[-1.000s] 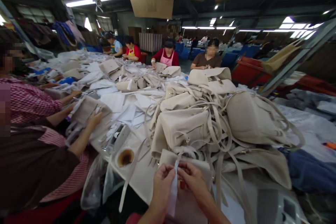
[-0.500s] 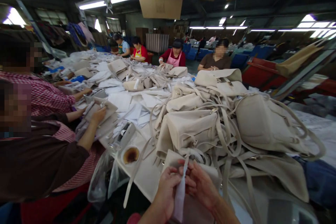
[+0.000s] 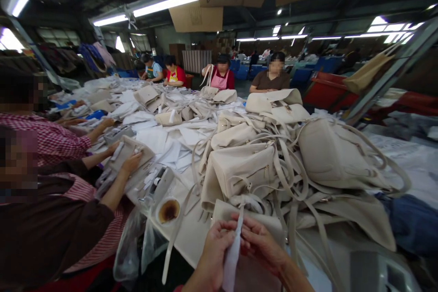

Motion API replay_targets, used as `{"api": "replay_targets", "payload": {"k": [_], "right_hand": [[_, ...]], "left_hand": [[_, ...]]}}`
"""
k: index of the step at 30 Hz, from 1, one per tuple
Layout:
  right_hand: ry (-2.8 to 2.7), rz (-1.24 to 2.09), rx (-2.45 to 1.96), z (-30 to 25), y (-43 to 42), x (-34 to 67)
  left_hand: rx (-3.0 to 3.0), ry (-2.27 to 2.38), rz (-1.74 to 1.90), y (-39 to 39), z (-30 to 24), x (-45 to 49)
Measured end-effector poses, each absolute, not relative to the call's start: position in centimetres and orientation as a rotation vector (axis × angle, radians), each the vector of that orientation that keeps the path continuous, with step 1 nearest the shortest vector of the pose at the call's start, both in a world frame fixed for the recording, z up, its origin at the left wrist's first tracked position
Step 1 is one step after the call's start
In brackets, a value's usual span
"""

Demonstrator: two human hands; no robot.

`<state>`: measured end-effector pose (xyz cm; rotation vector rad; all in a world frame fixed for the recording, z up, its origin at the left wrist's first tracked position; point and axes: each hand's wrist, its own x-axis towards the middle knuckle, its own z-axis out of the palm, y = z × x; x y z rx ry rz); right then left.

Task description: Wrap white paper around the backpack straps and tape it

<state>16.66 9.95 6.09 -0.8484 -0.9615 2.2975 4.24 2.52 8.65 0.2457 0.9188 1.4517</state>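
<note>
One head-worn view, facing forward and down
Hands (image 3: 218, 247) near, at lower centre; tabletop (image 3: 189, 242) reaching away toward co-workers (image 3: 269, 82), ceiling lights (image 3: 166, 3) above.

A white strip (image 3: 232, 260) hides some of the fingers where the left hand (image 3: 217, 246) and right hand (image 3: 262, 242) come together; both forearms run off the bottom edge. The hands cover much of the beige bag (image 3: 222, 212) below. Piled bags (image 3: 246, 169) bury much of the table (image 3: 191, 244). The left edge crops a brown-sleeved worker (image 3: 61, 223); distant workers (image 3: 265, 54) are too small to read.
</note>
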Motion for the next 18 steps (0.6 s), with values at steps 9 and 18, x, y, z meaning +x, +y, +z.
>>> {"api": "replay_targets", "payload": {"k": [9, 18], "right_hand": [[-1.284, 1.907, -1.098, 5.5, 9.6, 14.9], [-1.048, 2.099, -0.971, 7.6, 8.7, 15.0]], "left_hand": [[0.154, 1.101, 1.495, 2.8, 6.2, 3.9], [0.506, 1.175, 1.52, 3.3, 5.3, 4.6]]}}
